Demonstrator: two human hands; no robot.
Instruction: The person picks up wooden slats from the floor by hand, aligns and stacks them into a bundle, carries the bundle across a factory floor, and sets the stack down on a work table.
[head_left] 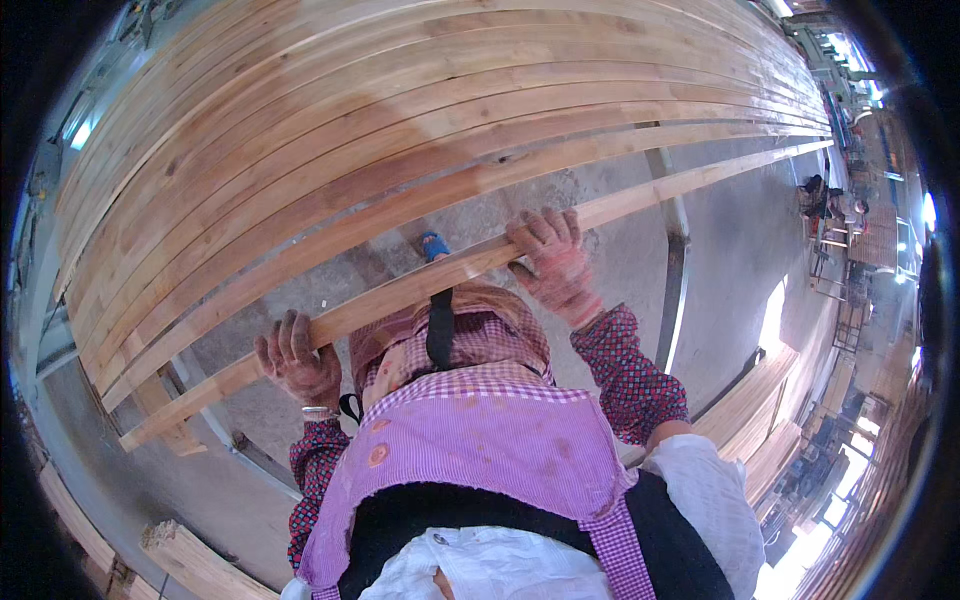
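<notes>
A long, narrow wooden strip (470, 262) runs slantwise across the view, its left end nearer to me. My left hand (297, 362), dusty and pinkish, has its fingers bent over the strip toward that end. Farther right, my right hand (552, 262), in what looks like a worn pink glove, is closed over the same strip with the fingers on top. Just beyond lies a wide row of similar wooden boards (400, 150), set side by side. A gap separates the held strip from the nearest board over most of its length.
Metal support bars (676, 245) pass under the boards. Stacked timber (750, 400) lies at the right, and another bundle of wood (205, 562) at the lower left. A person (850, 208) is far off at the right. My blue shoe (433, 246) shows below the strip.
</notes>
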